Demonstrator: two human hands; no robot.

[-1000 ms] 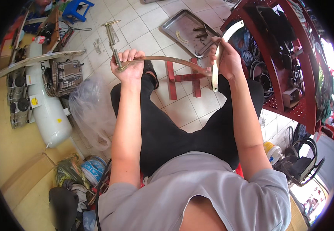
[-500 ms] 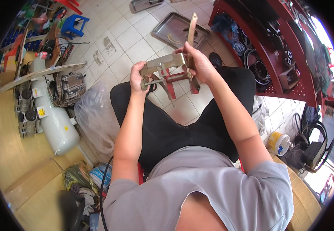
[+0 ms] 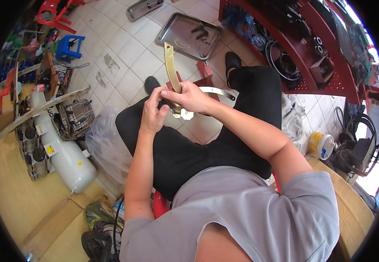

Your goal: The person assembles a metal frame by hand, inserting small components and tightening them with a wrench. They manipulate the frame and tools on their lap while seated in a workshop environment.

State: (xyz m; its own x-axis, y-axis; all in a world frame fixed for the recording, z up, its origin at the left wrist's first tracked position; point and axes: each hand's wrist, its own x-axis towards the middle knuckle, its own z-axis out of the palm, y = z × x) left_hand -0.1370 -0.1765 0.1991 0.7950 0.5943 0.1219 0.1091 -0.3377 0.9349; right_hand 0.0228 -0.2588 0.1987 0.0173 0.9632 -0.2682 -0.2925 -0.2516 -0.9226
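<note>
Between my knees I hold a metal bracket with long curved arms, in a dull brass colour. One arm stands up toward the tray; another, paler arm reaches out to the right, past my wrist. My right hand is closed around the middle of the bracket. My left hand meets it from the left, its fingers bent against the same part and its thumb raised. Both hands hide most of the bracket's body, and a shiny lobed end peeks out below them. Beyond the hands, a red metal stand rests on the floor.
Past the stand lies a steel tray with dark pieces and a curved part in it. A red shelf rack stands at right, near a white bucket. On the left are a white tank, a blue stool and a plastic bag.
The bracket has been turned, and its long arm now points up at the left. My hands, formerly apart at its two ends, have come together. The whole view has shifted a little.
</note>
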